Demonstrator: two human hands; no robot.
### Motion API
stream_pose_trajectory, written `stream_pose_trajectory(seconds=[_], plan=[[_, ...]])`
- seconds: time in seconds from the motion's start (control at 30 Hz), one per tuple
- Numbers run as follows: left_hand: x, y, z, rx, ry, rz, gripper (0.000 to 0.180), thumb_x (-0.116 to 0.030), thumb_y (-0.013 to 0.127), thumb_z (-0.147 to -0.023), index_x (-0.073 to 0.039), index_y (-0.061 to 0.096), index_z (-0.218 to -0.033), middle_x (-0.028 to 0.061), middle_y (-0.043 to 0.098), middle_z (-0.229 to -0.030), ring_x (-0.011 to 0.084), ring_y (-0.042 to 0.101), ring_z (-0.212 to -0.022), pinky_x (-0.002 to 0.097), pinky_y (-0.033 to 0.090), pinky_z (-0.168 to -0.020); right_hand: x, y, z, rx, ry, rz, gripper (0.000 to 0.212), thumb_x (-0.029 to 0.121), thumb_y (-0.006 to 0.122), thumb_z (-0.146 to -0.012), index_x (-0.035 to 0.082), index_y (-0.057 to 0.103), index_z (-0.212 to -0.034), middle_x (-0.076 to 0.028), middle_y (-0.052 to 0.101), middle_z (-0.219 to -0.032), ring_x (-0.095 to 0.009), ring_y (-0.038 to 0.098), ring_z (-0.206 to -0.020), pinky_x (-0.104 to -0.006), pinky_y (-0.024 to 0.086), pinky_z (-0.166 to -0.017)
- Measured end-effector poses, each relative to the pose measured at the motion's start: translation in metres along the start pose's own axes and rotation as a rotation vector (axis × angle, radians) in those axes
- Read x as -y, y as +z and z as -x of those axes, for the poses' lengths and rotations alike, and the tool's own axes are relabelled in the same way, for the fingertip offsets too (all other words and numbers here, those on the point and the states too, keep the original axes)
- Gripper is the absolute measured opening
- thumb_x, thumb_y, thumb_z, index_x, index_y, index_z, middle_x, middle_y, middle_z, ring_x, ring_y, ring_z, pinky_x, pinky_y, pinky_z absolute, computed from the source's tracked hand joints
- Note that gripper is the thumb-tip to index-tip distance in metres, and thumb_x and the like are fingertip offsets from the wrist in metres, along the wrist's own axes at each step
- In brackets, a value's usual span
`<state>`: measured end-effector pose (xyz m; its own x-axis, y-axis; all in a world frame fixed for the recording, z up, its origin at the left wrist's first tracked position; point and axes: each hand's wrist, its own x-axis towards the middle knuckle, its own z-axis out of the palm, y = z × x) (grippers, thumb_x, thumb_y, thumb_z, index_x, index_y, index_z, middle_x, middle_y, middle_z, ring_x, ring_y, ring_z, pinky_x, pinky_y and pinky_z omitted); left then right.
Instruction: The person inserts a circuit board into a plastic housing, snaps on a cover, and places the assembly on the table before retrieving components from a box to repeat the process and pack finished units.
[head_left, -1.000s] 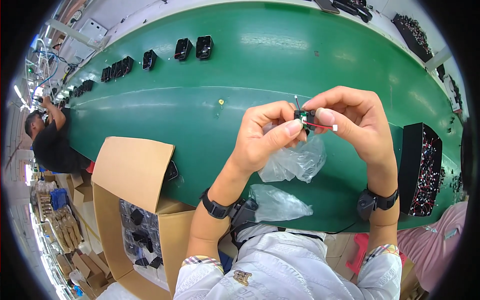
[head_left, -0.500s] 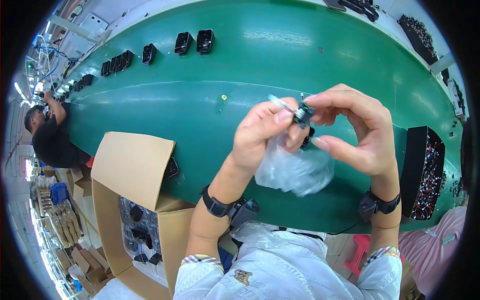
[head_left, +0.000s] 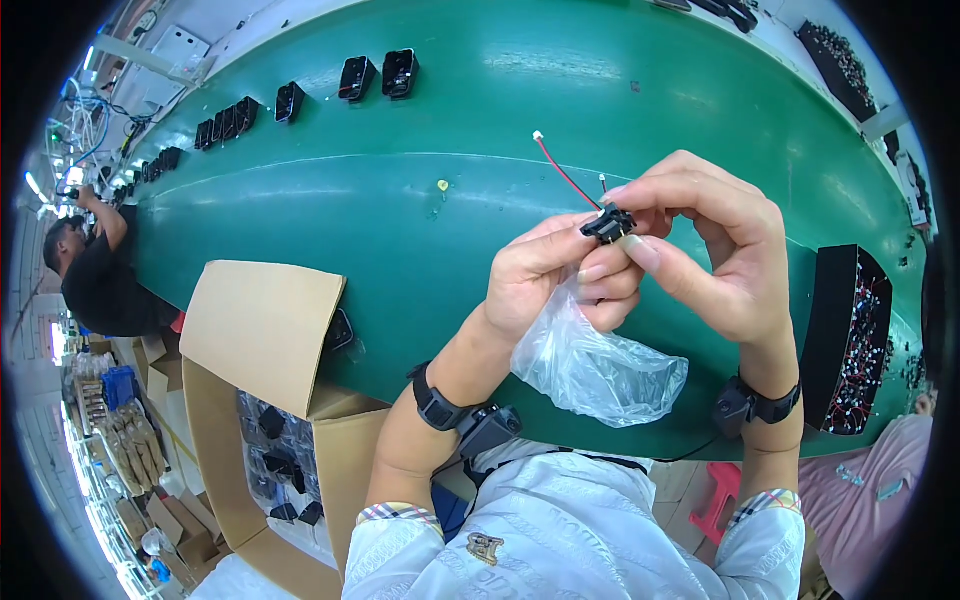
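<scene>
Above the green table, both hands meet at a small black plastic part (head_left: 608, 224). From it a thin red-and-black wire (head_left: 569, 176) rises to a white connector at its tip. My left hand (head_left: 545, 268) pinches the part between thumb and fingers. Below those fingers hangs a crumpled clear plastic bag (head_left: 610, 375), its upper end gathered in the same hand. Thumb and forefinger of my right hand (head_left: 715, 250) close on the part's right side. A second short white-tipped lead (head_left: 602, 183) sticks up beside the right fingers.
An open cardboard box (head_left: 270, 335) with bagged dark items stands at the left. At the right edge lies a black bin (head_left: 835, 340) of small wired parts. Black housings (head_left: 400, 74) line the far table. A co-worker (head_left: 100, 270) is far left; a pink sleeve shows lower right.
The black part has turned, and its red-and-black wire now points up. My right thumb has closed onto it. The plastic bag hangs lower and more spread out.
</scene>
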<state>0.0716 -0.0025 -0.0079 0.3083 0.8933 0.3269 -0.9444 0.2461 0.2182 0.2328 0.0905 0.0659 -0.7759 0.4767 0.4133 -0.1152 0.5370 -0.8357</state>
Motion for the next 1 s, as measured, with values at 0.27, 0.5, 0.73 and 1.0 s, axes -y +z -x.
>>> stream_pose_trajectory(seconds=[0.27,0.5,0.73,1.0], plan=[[-0.013,0.004,-0.001,-0.375,0.303,-1.203,0.031,-0.026,0.055,-0.102,0.0,0.058,-0.085,-0.0016,0.052,-0.068,0.0072,0.041,-0.061,0.0241,0.033,-0.052,-0.003,-0.009,0.001,0.064,0.193,-0.184,0.031,-0.002,0.069,-0.08,-0.006,0.068,-0.111,-0.009,0.065,-0.104,-0.014,0.061,-0.086,-0.0257,0.049,-0.078],[-0.034,0.01,0.0,-0.417,0.356,-1.391,0.033,-0.025,0.065,-0.097,0.0,0.059,-0.076,0.0021,0.051,-0.064,0.005,0.041,-0.06,0.0253,0.034,-0.052,-0.017,0.008,0.001,-0.019,0.247,-0.02,0.026,-0.002,0.072,-0.084,-0.005,0.067,-0.109,-0.007,0.066,-0.104,-0.011,0.065,-0.087,-0.0243,0.053,-0.078],[-0.095,0.016,0.03,-0.87,-0.262,-2.175,0.043,-0.042,0.082,-0.077,-0.006,0.071,-0.098,0.01,0.058,-0.058,0.0205,0.053,-0.05,0.0354,0.041,-0.05,-0.04,-0.009,-0.001,-0.019,0.346,0.071,0.018,0.003,0.071,-0.089,-0.003,0.069,-0.106,-0.005,0.071,-0.097,-0.009,0.066,-0.086,-0.0239,0.055,-0.077],[-0.034,-0.007,0.0,-0.42,-0.471,-2.386,0.073,-0.053,0.09,-0.058,-0.006,0.066,-0.108,0.0218,0.072,-0.088,0.039,0.07,-0.085,0.0445,0.056,-0.077,-0.051,-0.02,0.003,-0.006,0.365,0.303,0.013,0.007,0.072,-0.089,-0.002,0.07,-0.096,-0.002,0.069,-0.081,-0.007,0.061,-0.072,-0.0234,0.051,-0.068]])
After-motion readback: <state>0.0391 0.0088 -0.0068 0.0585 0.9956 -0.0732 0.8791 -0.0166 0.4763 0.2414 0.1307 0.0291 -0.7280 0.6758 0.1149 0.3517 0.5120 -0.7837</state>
